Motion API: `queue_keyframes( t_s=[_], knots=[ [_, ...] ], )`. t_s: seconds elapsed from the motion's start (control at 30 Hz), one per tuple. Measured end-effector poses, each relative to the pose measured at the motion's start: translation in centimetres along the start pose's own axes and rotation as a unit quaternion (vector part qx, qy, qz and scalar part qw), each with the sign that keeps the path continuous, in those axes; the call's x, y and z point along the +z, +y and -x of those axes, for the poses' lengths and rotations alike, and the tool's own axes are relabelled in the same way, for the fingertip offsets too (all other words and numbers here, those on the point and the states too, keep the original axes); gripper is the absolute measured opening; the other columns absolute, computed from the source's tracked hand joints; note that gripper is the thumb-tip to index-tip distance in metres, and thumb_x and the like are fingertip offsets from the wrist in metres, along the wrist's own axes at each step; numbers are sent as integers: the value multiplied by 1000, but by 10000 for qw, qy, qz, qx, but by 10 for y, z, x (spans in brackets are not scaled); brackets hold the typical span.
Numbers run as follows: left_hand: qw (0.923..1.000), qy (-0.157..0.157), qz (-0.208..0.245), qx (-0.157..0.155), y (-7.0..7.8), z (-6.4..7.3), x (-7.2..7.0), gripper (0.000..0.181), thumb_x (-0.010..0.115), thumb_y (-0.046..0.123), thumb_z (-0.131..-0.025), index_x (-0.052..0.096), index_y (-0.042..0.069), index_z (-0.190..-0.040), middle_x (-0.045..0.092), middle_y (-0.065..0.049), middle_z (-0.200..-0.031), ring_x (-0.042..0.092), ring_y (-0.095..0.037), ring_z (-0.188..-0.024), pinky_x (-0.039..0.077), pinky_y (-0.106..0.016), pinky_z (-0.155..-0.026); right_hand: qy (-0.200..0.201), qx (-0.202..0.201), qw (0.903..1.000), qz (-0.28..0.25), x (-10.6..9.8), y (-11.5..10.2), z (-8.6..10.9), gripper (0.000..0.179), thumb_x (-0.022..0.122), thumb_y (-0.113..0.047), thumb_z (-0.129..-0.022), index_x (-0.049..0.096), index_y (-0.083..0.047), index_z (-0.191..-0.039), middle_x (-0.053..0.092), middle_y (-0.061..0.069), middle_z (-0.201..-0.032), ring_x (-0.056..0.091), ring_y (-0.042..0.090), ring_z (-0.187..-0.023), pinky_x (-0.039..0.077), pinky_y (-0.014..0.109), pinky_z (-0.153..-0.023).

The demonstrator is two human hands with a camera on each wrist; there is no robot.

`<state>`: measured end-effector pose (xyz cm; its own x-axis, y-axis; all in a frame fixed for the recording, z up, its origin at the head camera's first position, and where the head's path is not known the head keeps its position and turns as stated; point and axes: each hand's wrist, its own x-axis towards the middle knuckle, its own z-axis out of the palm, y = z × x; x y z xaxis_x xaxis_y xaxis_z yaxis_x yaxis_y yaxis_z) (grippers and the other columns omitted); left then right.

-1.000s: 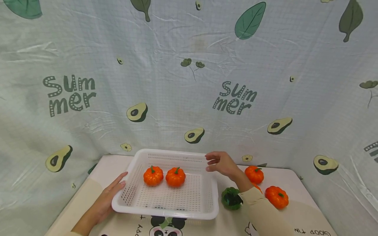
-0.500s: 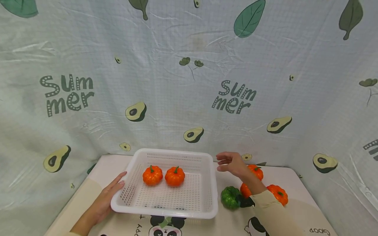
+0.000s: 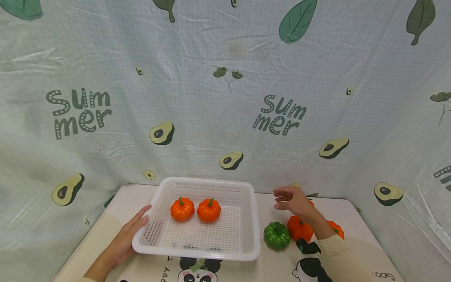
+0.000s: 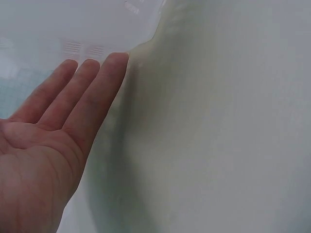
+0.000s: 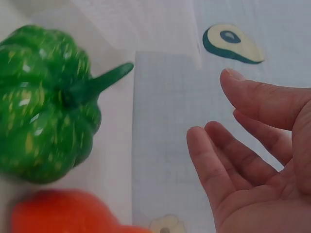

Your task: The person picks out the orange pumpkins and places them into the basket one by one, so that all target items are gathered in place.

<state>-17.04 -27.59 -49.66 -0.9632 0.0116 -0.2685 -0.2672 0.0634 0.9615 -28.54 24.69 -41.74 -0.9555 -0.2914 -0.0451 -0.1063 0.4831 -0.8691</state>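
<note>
A white perforated plastic basket [image 3: 197, 256] stands on the table, with two small orange pumpkins [image 3: 182, 209] inside toward its far left. My left hand [image 3: 127, 238] rests against the basket's left side, its fingers straight along the wall; in the left wrist view the fingertips [image 4: 116, 60] meet the basket's side. To the right of the basket, my right hand [image 3: 294, 200] hovers with loosely bent fingers and holds nothing. Below it sit a green pumpkin [image 3: 276, 235] and an orange pumpkin [image 3: 299, 228]. The right wrist view shows the green pumpkin's stem [image 5: 104, 80] close up.
Another orange pumpkin [image 3: 336, 229] is partly hidden behind the right forearm, and one more shows barely behind the right hand. A curtain [image 3: 197, 98] printed with avocados and leaves hangs at the table's back edge. The tabletop [image 3: 275, 270] bears panda prints.
My right hand has moved right, away from the basket's far right corner, uncovering the green pumpkin and the orange one beside it. My left hand and the basket have stayed put.
</note>
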Motion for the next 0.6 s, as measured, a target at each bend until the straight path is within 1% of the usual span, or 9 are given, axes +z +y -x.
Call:
queue_keyframes(
  t_s=[0.2, 0.3, 0.43, 0.6],
  knots=[
    [10000, -4, 13, 2, 0, 0, 0, 65, 41, 45, -111, 16, 25, -168, 17, -18, -174, 49, -29, -132, 54, -40, -95, 214, 173, 9993, 272, -13, 18, 11, 52, 79, -12, -91, 62, 1, -138, 67, 22, -138, 64, 40, -127, 59, 42, -97],
    [10000, -10, 1, 22, 1, 0, 0, 65, 41, 45, -111, 16, 25, -168, 17, -18, -174, 48, -29, -133, 54, -40, -95, 341, 292, 9981, 411, -19, 29, 17, 53, 80, -14, -90, 62, 1, -138, 67, 23, -138, 62, 41, -129, 59, 42, -98],
    [10000, -41, 0, 59, 1, 1, 0, 65, 41, 44, -112, 15, 23, -168, 16, -18, -174, 47, -29, -134, 53, -39, -96, 527, 413, 9955, 669, -26, 42, 26, 57, 81, -15, -89, 61, 2, -140, 65, 24, -141, 60, 42, -132, 54, 48, -105],
    [9999, -74, -12, 105, 1, 1, 0, 65, 40, 43, -112, 15, 23, -168, 16, -18, -174, 46, -29, -134, 53, -38, -96, 605, 545, 9940, 733, -31, 52, 38, 64, 81, -12, -88, 55, 5, -144, 60, 27, -146, 54, 47, -138, 46, 57, -111]
  ],
)
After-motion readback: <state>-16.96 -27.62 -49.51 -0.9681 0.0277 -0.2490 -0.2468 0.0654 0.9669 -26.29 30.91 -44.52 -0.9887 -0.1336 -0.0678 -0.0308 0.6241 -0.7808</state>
